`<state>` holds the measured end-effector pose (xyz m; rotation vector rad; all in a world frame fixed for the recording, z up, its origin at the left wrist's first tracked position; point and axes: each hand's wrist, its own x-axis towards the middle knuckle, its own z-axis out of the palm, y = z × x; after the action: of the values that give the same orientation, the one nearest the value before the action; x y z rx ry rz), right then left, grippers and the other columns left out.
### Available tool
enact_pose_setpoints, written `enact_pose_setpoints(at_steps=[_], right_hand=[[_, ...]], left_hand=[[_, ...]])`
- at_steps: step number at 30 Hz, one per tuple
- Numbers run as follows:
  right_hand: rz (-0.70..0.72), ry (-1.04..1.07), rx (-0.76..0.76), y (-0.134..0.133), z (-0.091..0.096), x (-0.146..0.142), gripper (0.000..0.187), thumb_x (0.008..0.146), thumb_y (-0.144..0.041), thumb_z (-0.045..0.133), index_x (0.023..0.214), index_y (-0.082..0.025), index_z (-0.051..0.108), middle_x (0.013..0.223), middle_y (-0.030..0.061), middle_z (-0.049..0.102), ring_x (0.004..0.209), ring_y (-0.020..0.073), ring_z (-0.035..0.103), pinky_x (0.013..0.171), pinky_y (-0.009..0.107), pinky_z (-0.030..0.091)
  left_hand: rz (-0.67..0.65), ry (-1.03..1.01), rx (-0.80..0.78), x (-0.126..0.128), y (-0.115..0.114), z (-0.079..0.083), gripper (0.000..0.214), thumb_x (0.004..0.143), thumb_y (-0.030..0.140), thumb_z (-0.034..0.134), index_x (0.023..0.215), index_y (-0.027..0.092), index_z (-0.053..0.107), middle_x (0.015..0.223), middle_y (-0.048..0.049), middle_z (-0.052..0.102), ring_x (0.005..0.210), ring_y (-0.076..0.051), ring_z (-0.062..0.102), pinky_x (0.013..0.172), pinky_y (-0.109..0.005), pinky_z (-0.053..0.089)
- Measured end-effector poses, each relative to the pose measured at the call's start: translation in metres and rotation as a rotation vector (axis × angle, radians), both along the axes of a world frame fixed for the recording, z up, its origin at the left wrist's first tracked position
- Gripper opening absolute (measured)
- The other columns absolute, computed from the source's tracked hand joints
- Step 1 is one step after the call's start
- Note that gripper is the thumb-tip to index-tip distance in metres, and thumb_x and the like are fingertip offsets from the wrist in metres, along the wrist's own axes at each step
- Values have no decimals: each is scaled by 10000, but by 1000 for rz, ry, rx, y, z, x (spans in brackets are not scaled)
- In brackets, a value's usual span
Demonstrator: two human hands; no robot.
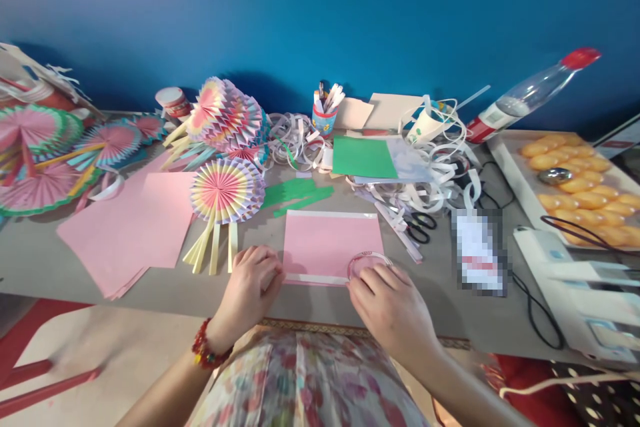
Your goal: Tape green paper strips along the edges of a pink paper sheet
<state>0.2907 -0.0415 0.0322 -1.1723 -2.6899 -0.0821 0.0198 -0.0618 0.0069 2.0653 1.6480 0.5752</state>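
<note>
Pink sheet (330, 240) noted flat on the grey table (453, 320), directly before the body, with white strips along its far and near edges. Left hand (256, 277) is placed at the near left corner, fingers curled in close; whether paper is pinched cannot be told, the fingertips being hidden. By the right hand (387, 297), fingers bunched, a tape roll (369, 255) appears to be gripped over the near right part. Sheet judged very light, limp and easily creased, likely to slide on the smooth top; best held down by flat fingertips near the corners, with the roll taken by its rim. Strips, if adhesive, should be touched little. Close on the left, the pleated fan (227, 190) and its pale streamers could be brushed by the left hand; beyond it are spread pink sheets (137, 230). Green strips (297, 195) are scattered past the far edge. To the right, black-handled scissors (419, 237) are seen among white paper loops (430, 192), where a sleeve or strip might be snagged.
</note>
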Motion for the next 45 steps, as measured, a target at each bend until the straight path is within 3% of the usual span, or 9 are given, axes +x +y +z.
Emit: enact_pose_setpoints(at_steps=[7, 45], right_hand=[[-47, 38, -72, 0, -7, -3, 193, 882, -128, 541, 716, -214, 587, 660, -9, 555, 700, 172, 471, 880, 381, 313], [-37, -15, -120, -3, -11, 3, 141, 849, -136, 605, 736, -219, 590, 685, -11, 576, 729, 168, 472, 934, 380, 304]], left_hand=[[7, 36, -29, 2, -1, 3, 136, 896, 164, 535, 815, 220, 629, 975, -34, 603, 920, -221, 534, 875, -396, 380], [-43, 216, 25, 11, -4, 6, 96, 862, 156, 555, 842, 221, 623, 1035, -57, 567, 957, -251, 507, 891, -431, 416]])
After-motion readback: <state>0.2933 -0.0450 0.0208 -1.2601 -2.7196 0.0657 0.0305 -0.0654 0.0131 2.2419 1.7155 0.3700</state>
